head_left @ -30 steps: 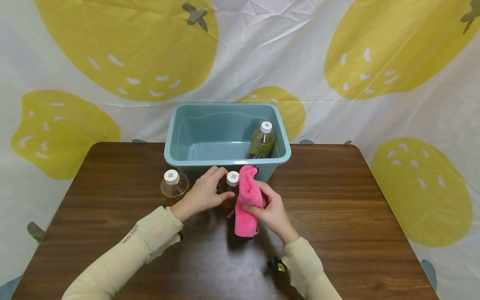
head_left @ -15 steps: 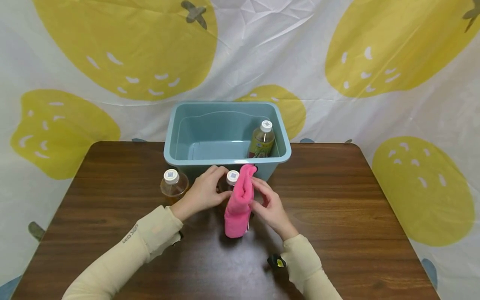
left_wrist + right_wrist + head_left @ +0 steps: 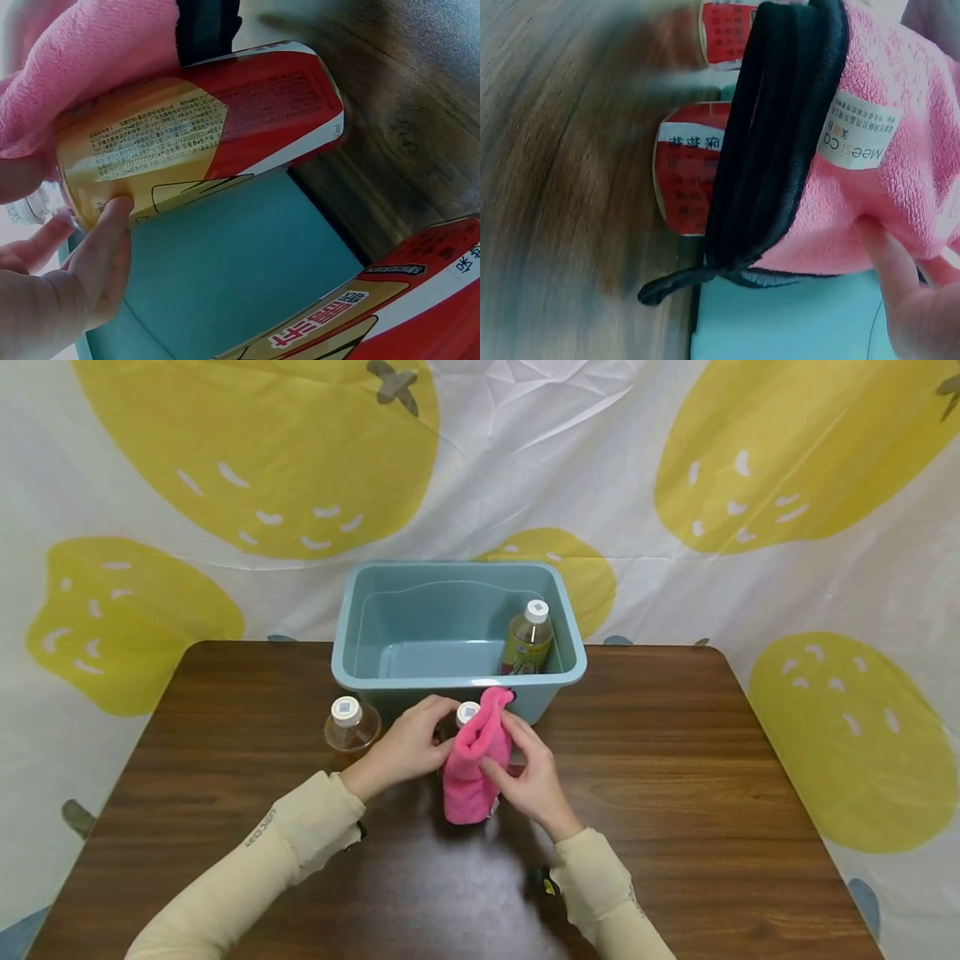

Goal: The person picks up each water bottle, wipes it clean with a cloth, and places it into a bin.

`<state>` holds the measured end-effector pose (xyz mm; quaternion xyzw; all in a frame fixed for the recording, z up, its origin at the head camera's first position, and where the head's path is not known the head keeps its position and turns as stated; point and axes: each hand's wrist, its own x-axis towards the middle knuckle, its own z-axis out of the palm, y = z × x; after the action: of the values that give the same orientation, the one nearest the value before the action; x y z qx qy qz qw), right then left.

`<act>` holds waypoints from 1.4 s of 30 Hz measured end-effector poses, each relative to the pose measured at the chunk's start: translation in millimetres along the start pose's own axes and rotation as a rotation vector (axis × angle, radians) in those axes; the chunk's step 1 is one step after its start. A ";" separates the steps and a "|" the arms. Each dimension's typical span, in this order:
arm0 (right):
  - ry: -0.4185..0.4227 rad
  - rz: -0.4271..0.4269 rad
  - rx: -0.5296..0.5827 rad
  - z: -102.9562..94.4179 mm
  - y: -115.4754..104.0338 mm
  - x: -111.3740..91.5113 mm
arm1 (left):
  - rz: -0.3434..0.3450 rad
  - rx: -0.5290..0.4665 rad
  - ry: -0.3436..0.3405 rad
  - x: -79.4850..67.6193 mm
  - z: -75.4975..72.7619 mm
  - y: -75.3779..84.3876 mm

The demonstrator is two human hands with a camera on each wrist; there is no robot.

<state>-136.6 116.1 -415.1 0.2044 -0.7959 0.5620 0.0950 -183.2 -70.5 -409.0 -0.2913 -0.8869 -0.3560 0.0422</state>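
My left hand (image 3: 405,745) grips a white-capped drink bottle (image 3: 277,112) near its shoulder; it stands upright on the table before the bin. The left wrist view shows its red and gold label. My right hand (image 3: 534,781) pinches a folded pink towel (image 3: 468,793) with black edging (image 3: 769,142) and a white tag (image 3: 859,129). This towel lies against the front and right of the bottle, hiding most of it from the head view. Only the bottle's cap (image 3: 468,712) shows above it there. Another bottle (image 3: 351,737) stands left of my left hand.
Behind the hands is a blue-green plastic bin (image 3: 457,683) at the table's back edge. A bottle with a white cap (image 3: 527,647) stands in its right end. The dark wooden table (image 3: 660,760) backs onto a cloth printed with yellow fruit (image 3: 262,460).
The towel has shifted left from the bottle's right side to across its front, its lower end swinging left and slightly up. My right hand moved left with it; my left hand stayed at the bottle.
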 end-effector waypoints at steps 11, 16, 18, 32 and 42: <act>0.232 -0.036 0.003 15.6 2.6 2.2 | -0.019 0.032 -0.005 1.6 -0.9 0.6; 0.319 -0.021 0.040 17.2 1.9 0.8 | -0.039 0.038 -0.001 1.6 -0.5 2.2; 0.339 -0.011 0.041 15.3 0.8 -0.6 | -0.035 0.041 0.002 2.0 0.3 2.9; 0.314 -0.073 -0.063 12.7 12.4 -5.1 | -0.046 -0.016 -0.012 3.2 1.9 2.4; 0.354 -0.157 -0.175 14.4 31.4 -9.2 | -0.035 -0.013 0.025 2.9 5.1 5.9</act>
<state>-140.8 113.5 -450.5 0.1548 -0.7941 0.5087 0.2943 -181.7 -62.4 -408.4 -0.2714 -0.8890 -0.3661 0.0453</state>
